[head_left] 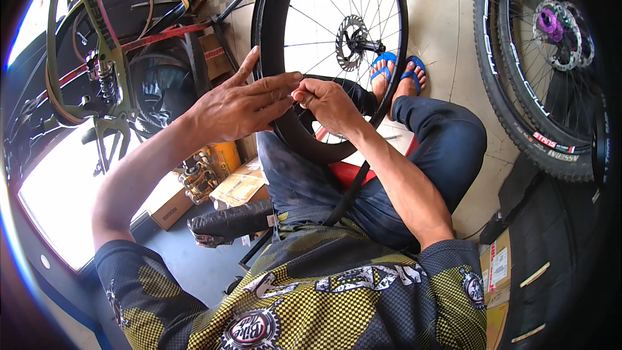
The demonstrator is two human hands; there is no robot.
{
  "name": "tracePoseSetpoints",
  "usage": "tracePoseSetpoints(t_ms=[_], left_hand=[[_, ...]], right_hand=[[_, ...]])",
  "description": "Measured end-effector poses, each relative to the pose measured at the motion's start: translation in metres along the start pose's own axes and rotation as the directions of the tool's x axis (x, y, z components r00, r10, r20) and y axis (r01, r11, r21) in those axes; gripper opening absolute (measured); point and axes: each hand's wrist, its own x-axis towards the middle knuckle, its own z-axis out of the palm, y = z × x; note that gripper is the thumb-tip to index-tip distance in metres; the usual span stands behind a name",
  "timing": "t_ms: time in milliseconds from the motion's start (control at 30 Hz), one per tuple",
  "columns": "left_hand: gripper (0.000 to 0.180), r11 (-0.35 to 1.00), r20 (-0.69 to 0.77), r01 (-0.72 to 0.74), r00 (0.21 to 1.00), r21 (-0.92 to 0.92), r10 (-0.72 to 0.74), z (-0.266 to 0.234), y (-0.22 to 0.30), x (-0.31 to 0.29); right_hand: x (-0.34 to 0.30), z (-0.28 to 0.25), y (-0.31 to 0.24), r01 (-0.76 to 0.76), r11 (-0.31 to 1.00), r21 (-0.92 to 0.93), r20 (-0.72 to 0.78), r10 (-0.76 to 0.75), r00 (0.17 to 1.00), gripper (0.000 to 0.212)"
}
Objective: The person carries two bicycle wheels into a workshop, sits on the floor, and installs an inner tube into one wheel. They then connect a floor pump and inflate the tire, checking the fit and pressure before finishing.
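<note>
A black deep-rimmed bicycle wheel [271, 26] stands upright between my legs, with a disc rotor [350, 43] at its hub. My left hand [236, 105] is at the near left side of the rim, its fingers stretched out and the thumb raised. Against its fingertips, my right hand [329, 107] is closed with the fingers curled in. Whatever lies in that pinch, if anything, is hidden. A black rubber strip [350, 198], tyre or tube, runs from the lower rim down across my lap; I cannot tell which.
An olive bicycle frame [107, 45] stands at the left among other bike parts. Two knobby-tyred wheels [512, 84], one with a purple hub, lean at the right. Cardboard boxes [241, 183] and a black wrapped roll [236, 221] lie lower left. Blue sandals [383, 61] are beyond the wheel.
</note>
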Motion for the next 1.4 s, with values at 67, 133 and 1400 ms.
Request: tracePoseSetpoints(t_ms=[67,133,1400], left_hand=[[0.064,1.0,-0.002,-0.003,1.0,0.024,0.003,-0.002,-0.001,0.001],[0.065,1.0,-0.003,0.003,1.0,0.014,-0.003,0.001,-0.002,0.001],[0.037,0.997,-0.11,0.051,0.992,-0.064,-0.057,0.013,-0.01,-0.002]], right_hand=[[0.0,-0.001,-0.002,-0.015,1.0,-0.016,0.006,0.015,1.0,0.019],[0.002,-0.001,0.0,-0.017,1.0,0.021,0.013,0.017,1.0,0.02],[0.04,-0.037,0.012,0.022,0.989,0.148,0.447,-0.087,0.89,0.046]])
